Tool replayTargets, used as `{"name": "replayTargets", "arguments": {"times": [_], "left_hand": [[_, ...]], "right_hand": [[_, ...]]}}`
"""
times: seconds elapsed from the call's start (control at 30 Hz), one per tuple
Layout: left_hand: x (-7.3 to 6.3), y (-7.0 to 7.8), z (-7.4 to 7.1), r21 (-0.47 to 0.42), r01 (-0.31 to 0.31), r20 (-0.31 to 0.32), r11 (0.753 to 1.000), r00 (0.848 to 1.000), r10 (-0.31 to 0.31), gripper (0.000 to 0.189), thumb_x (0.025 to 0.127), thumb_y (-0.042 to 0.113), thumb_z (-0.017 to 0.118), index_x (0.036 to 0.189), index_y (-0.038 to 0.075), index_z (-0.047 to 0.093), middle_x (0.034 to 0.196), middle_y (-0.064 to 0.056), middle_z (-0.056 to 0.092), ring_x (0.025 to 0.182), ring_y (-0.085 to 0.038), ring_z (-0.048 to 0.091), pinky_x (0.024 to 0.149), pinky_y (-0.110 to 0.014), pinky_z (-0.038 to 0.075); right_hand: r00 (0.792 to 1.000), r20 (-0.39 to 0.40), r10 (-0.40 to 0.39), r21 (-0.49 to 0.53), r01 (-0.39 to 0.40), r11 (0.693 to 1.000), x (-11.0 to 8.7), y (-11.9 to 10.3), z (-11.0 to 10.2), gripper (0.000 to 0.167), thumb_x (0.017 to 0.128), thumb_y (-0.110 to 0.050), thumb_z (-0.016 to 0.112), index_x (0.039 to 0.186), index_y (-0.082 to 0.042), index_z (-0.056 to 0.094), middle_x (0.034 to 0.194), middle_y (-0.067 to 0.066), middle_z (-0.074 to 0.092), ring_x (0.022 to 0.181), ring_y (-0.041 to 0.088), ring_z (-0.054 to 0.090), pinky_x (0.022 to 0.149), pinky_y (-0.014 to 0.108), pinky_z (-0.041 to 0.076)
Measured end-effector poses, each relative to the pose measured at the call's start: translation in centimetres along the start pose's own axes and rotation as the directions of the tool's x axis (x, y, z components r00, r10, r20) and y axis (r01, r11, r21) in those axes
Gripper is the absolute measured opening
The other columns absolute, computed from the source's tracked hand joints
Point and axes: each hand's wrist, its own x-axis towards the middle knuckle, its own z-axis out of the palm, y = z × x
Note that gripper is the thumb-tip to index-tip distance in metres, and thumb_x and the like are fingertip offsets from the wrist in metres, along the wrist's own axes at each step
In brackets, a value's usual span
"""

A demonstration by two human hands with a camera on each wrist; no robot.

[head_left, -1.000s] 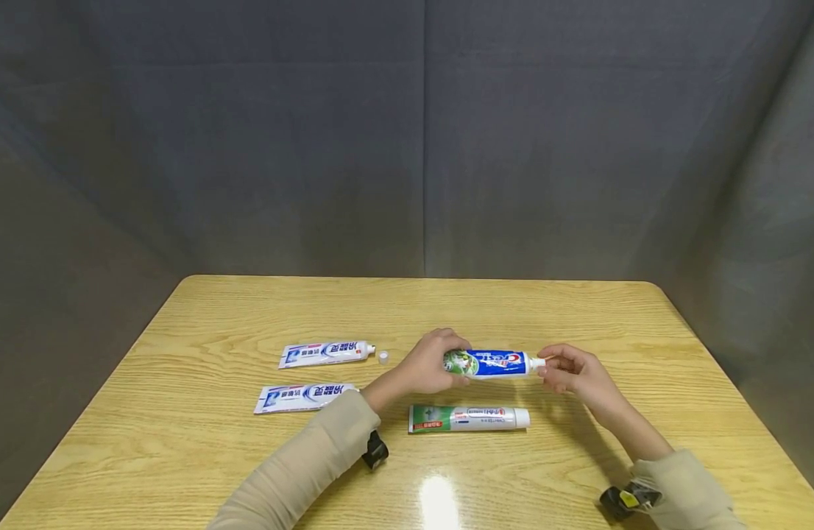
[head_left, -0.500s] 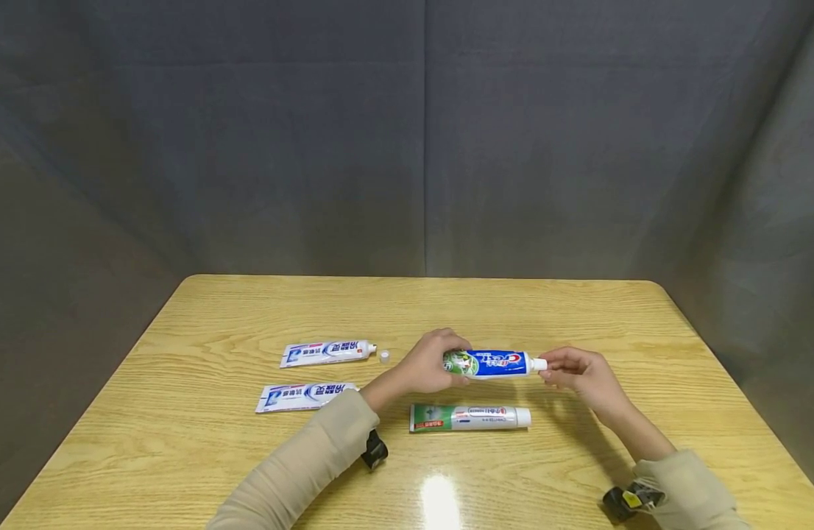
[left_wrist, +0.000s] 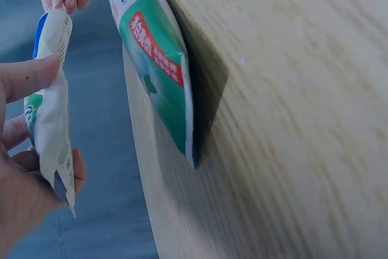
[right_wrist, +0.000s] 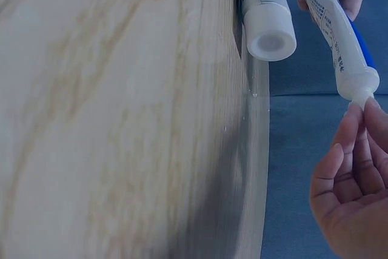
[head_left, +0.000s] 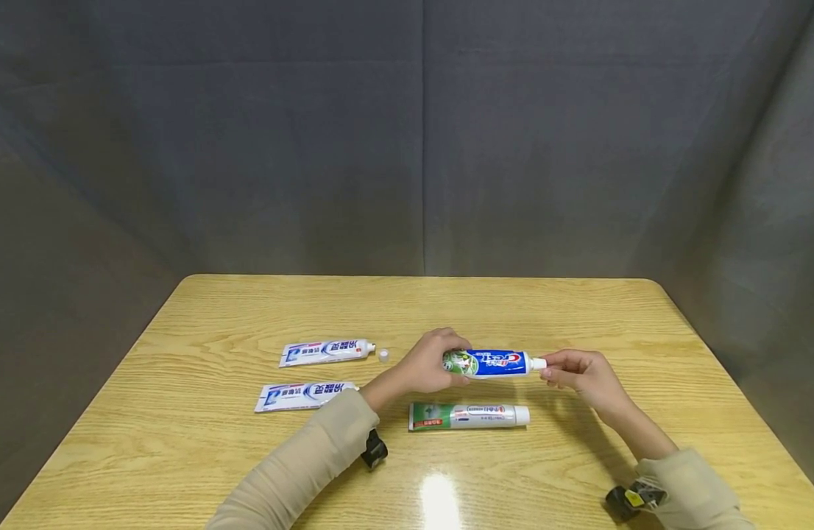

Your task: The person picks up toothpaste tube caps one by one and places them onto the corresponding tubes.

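My left hand [head_left: 428, 362] grips the tail half of a blue and white Crest toothpaste tube [head_left: 496, 363], thumb on one face and fingers behind it. The tube is held level above the table, its neck pointing right. At that end my right hand [head_left: 582, 377] pinches the small white cap [head_left: 538, 364] between thumb and fingertips. In the right wrist view the fingertips [right_wrist: 354, 113] cover most of the cap below the tube's white shoulder [right_wrist: 359, 82]. The left wrist view shows the tube's white back [left_wrist: 56, 107] under the left thumb.
A green and white toothpaste tube [head_left: 469, 417], capped, lies in front of the hands. Two white and blue tubes [head_left: 327, 352] [head_left: 301, 397] lie at the left; the farther is uncapped, a small white cap [head_left: 383, 355] beside it. The left sleeve overlaps the nearer one.
The right fingers have shifted slightly at the cap, showing more of it, and the right hand has lowered a little. The left hand and the Crest tube stay in place.
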Motion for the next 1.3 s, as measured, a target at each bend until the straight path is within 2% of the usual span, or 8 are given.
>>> {"name": "replayTargets", "arguments": {"times": [0.3,0.7,0.93,1.1,1.2,1.3], "left_hand": [[-0.11,0.11,-0.27,0.011,0.011,0.002,1.000,1.000,-0.011,0.046,0.073,0.017,0.076,0.113,0.003,0.061,0.104,-0.004,0.059,0.096,-0.016,0.052,0.087,-0.029,0.041],[-0.05,-0.05,-0.37,0.018,-0.008,-0.009,1.000,1.000,0.009,0.047,0.072,0.017,0.077,0.113,0.002,0.061,0.102,-0.005,0.059,0.094,-0.016,0.052,0.085,-0.028,0.041],[-0.06,0.00,-0.27,0.030,-0.007,-0.005,1.000,1.000,0.007,0.046,0.072,0.018,0.076,0.113,0.004,0.061,0.103,-0.004,0.059,0.094,-0.016,0.052,0.085,-0.028,0.041],[-0.07,0.06,-0.24,0.037,-0.003,-0.004,0.999,1.000,0.003,0.046,0.073,0.019,0.076,0.113,0.004,0.061,0.103,-0.004,0.059,0.095,-0.016,0.051,0.085,-0.028,0.040],[-0.08,0.12,-0.25,0.042,-0.006,-0.004,0.999,1.000,0.006,0.045,0.073,0.019,0.076,0.113,0.005,0.061,0.103,-0.003,0.059,0.095,-0.016,0.051,0.085,-0.028,0.040],[-0.09,0.22,-0.32,0.038,-0.007,-0.003,0.999,1.000,0.007,0.046,0.073,0.019,0.076,0.113,0.004,0.061,0.103,-0.004,0.059,0.096,-0.016,0.051,0.085,-0.029,0.040]], "right_hand": [[0.999,0.011,0.046,-0.003,-0.046,0.999,0.25,-0.32,0.12,0.024,0.087,-0.004,0.058,0.099,0.018,0.058,0.076,0.004,0.065,0.068,0.012,0.059,0.063,0.030,0.051],[1.000,0.001,0.024,-0.041,-0.024,0.999,0.49,-0.44,0.33,0.022,0.088,-0.004,0.057,0.094,0.016,0.061,0.061,-0.001,0.053,0.055,0.009,0.047,0.052,0.028,0.043],[1.000,0.002,0.024,-0.066,-0.024,0.998,0.58,-0.31,0.41,0.027,0.091,-0.010,0.054,0.086,0.017,0.060,0.056,-0.001,0.047,0.051,0.010,0.042,0.049,0.030,0.038],[0.999,0.002,0.041,-0.087,-0.040,0.995,0.67,-0.37,0.62,0.035,0.093,-0.014,0.051,0.079,0.016,0.060,0.052,0.000,0.046,0.052,0.013,0.043,0.053,0.028,0.039],[0.998,-0.001,0.060,-0.098,-0.059,0.993,0.76,-0.41,0.73,0.042,0.094,-0.018,0.050,0.066,0.013,0.054,0.050,0.004,0.045,0.056,0.019,0.048,0.058,0.028,0.041],[0.997,-0.007,0.081,-0.096,-0.082,0.992,0.85,-0.45,0.82,0.046,0.095,-0.021,0.050,0.060,0.010,0.050,0.050,0.006,0.044,0.055,0.019,0.047,0.055,0.027,0.040]]}}
